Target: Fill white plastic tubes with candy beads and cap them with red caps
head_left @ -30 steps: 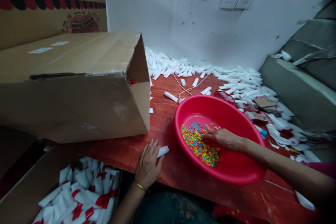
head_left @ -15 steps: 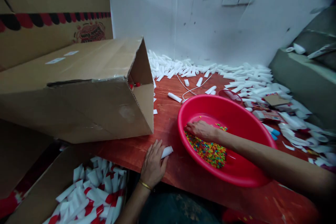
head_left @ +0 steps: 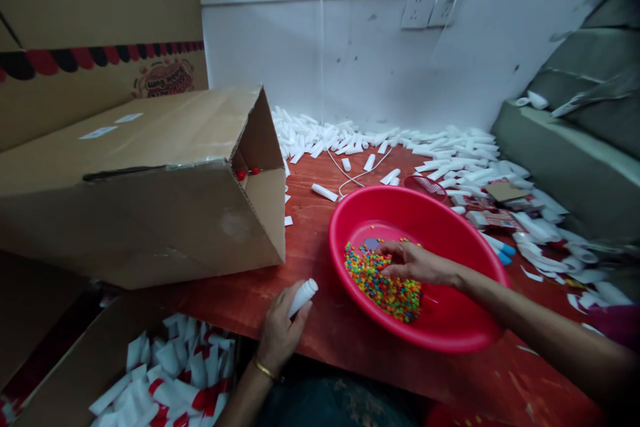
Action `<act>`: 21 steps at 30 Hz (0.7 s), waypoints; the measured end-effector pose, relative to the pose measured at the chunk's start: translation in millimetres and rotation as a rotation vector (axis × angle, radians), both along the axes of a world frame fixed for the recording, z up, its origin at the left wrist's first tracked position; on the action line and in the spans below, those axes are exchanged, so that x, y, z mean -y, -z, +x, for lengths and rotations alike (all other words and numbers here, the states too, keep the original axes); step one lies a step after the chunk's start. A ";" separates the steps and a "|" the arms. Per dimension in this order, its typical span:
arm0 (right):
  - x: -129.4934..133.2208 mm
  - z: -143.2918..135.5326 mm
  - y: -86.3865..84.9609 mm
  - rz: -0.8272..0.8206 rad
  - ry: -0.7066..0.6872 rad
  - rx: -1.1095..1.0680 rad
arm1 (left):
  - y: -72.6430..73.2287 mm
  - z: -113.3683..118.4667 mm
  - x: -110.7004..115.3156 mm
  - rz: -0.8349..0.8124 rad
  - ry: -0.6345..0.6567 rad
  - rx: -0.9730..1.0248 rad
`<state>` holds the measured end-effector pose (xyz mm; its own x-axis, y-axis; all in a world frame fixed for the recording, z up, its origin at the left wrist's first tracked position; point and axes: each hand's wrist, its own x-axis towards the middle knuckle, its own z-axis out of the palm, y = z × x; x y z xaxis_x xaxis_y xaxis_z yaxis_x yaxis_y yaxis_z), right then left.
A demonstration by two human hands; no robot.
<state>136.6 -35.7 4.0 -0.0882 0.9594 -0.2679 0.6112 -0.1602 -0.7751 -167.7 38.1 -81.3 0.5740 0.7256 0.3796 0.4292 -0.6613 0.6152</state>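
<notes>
My left hand [head_left: 281, 327] is closed around a small white plastic tube [head_left: 303, 297], held tilted with its narrow neck pointing up and right above the table's front edge. My right hand [head_left: 413, 263] is inside the red basin [head_left: 465, 240], just over a heap of small multicoloured candies [head_left: 395, 293]. Its thumb and fingers are curved but apart, with candies showing through the gap. A greyish round piece [head_left: 371, 243] lies by the fingertips; whether they touch it I cannot tell.
A cardboard box [head_left: 165, 213] lies open-ended on the red table [head_left: 310, 240], left of the basin. Below it, another box holds white tubes with red caps [head_left: 170, 373]. Many white tubes [head_left: 450, 147] lie along the wall. A red mesh basket [head_left: 425, 187] sits behind the basin.
My left hand has lifted and turned the tube, so its neck now points up. My right hand has drawn back from the basin's left side, uncovering the greyish piece. The view has shifted.
</notes>
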 end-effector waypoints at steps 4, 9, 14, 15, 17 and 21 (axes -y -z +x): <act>13.1 -4.7 -13.5 0.091 0.069 0.331 | -39.0 15.1 4.9 -0.049 0.019 0.116; 21.5 -6.6 -11.3 0.065 0.134 0.391 | -81.1 41.7 12.8 -0.073 0.120 0.166; 21.2 -2.6 -2.4 0.091 0.228 -0.143 | -93.5 58.8 20.8 -0.151 0.170 0.135; 20.8 -2.2 -2.3 0.075 0.243 -0.258 | -95.4 61.4 22.1 -0.165 0.174 0.116; 20.3 -2.4 -3.7 0.042 0.260 -0.409 | -100.0 66.6 23.8 -0.181 0.187 0.068; 21.3 -7.0 -10.5 0.111 0.242 -0.418 | -109.5 77.7 21.5 -0.159 0.242 -0.029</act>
<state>129.7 -57.1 14.5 0.0627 0.9863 -0.1523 0.2002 -0.1619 -0.9663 -90.0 16.6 28.3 0.7467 0.6152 0.2530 0.2895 -0.6430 0.7090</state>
